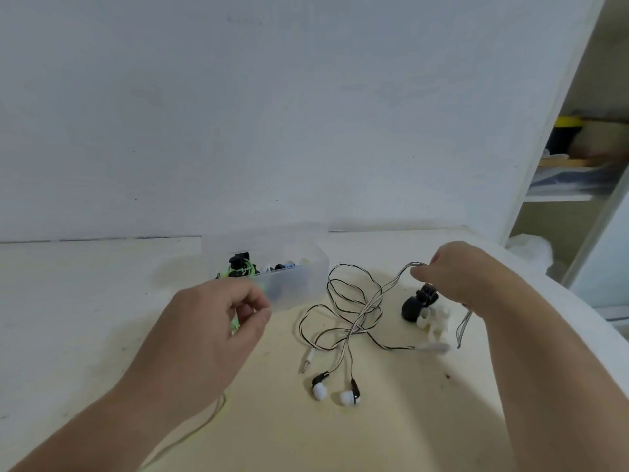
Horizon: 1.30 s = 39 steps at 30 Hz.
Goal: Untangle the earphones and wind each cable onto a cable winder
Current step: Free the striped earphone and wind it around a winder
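While the scuffed cream bench (85,301) carries everything, a translucent plastic box (306,267) stands at its far edge by the wall. Left hand (211,321): fingers curled, pinching a thin green cable (207,424) that trails toward the person. Right hand (456,274): fingers closed on a raised loop of the black-and-white striped earphone cable (354,308). Its slack lies in loose crossed coils between the hands, its long axis running from those fingers down to the near left. Black cable winder (413,306) and white winder (437,321), knobbly mouldings, sit just below the right hand, which is the nearer one. Earbuds (320,390), soft white tips; metal plug (308,361).
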Each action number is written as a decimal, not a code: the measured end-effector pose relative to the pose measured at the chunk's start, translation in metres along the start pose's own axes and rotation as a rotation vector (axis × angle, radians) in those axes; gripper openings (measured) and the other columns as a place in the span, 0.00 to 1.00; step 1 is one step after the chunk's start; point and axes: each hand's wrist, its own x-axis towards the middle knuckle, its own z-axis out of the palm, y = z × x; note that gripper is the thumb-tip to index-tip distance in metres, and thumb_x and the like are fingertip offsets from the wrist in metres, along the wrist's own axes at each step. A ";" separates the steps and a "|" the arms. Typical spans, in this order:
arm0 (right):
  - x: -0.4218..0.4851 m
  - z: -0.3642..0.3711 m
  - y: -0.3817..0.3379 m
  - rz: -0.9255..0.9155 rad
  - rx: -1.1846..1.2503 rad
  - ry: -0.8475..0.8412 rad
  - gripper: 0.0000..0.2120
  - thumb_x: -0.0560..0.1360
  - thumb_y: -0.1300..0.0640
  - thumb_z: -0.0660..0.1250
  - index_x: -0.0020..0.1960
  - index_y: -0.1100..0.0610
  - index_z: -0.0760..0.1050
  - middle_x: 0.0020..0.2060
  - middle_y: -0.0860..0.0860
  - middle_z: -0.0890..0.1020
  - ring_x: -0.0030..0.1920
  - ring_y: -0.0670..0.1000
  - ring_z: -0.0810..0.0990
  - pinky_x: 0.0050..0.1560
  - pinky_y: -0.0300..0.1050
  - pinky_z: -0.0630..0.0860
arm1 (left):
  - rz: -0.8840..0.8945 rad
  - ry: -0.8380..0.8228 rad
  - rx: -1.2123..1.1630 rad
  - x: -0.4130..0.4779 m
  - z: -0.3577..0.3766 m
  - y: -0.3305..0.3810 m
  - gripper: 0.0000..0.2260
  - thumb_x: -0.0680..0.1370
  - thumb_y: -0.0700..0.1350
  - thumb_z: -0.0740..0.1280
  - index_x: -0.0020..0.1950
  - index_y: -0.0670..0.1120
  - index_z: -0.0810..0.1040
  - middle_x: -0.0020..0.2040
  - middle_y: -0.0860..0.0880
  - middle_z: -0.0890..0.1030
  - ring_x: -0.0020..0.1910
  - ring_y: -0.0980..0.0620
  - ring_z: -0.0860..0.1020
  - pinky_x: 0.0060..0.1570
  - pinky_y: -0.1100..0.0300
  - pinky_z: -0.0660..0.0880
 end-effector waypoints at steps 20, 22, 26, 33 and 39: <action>-0.004 -0.005 0.007 -0.072 -0.144 -0.259 0.18 0.66 0.46 0.79 0.45 0.59 0.80 0.34 0.51 0.76 0.31 0.51 0.73 0.32 0.39 0.71 | -0.017 0.009 -0.047 0.001 -0.004 -0.002 0.08 0.74 0.42 0.73 0.38 0.54 0.80 0.32 0.54 0.78 0.25 0.57 0.71 0.28 0.65 0.68; -0.005 -0.003 0.006 -0.087 -0.194 -0.303 0.20 0.63 0.46 0.80 0.48 0.56 0.82 0.37 0.49 0.78 0.35 0.51 0.76 0.34 0.40 0.73 | -0.015 0.006 -0.046 0.002 -0.004 -0.001 0.08 0.74 0.41 0.73 0.37 0.52 0.80 0.32 0.55 0.78 0.26 0.57 0.72 0.29 0.67 0.69; -0.004 0.003 0.003 -0.093 -0.257 -0.324 0.18 0.64 0.50 0.80 0.50 0.57 0.83 0.38 0.50 0.79 0.35 0.52 0.77 0.37 0.41 0.75 | -0.003 0.012 -0.035 0.001 -0.006 -0.003 0.08 0.74 0.41 0.73 0.36 0.52 0.80 0.32 0.56 0.79 0.28 0.56 0.74 0.29 0.69 0.69; 0.007 -0.002 0.005 -0.092 0.036 -0.029 0.11 0.71 0.64 0.70 0.53 0.65 0.80 0.36 0.55 0.77 0.33 0.54 0.72 0.31 0.42 0.70 | 0.019 0.023 -0.024 0.002 -0.007 -0.002 0.08 0.73 0.41 0.73 0.36 0.52 0.80 0.32 0.57 0.79 0.28 0.56 0.74 0.29 0.69 0.68; 0.008 0.015 0.002 -0.103 -0.066 -0.111 0.15 0.73 0.67 0.62 0.55 0.59 0.83 0.33 0.50 0.75 0.28 0.48 0.68 0.25 0.35 0.63 | 0.020 0.027 -0.019 0.002 -0.008 -0.001 0.08 0.74 0.42 0.73 0.36 0.52 0.80 0.31 0.55 0.78 0.29 0.54 0.74 0.29 0.66 0.69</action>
